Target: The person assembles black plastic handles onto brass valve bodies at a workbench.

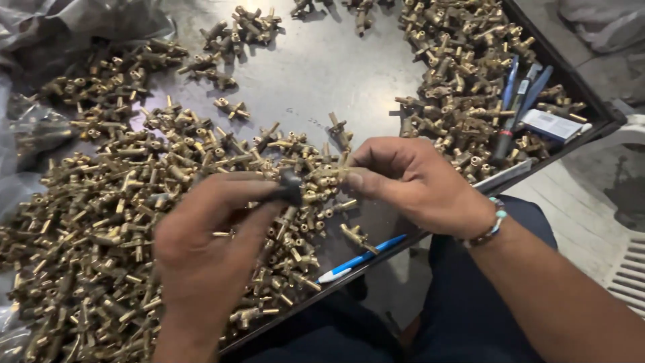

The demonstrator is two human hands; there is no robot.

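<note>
Two hands are engaged above the metal tray (322,74): a black knob (291,187) is pinched by the left hand (205,249), a brass valve (329,176) gripped by the right hand (410,181). Fitting appears underway; alignment is required next.

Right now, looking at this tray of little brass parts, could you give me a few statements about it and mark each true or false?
1. The left hand pinches a small black piece. True.
2. The right hand holds a brass fitting at its fingertips. True.
3. The tray is bare on the left side. False: a big heap of brass fittings covers it.
4. A blue and white pen lies at the tray's near edge. True.
5. The right wrist is bare. False: it wears a beaded bracelet.
6. The pens at the far right stand upright in a cup. False: they lie on a pile of fittings.
</note>
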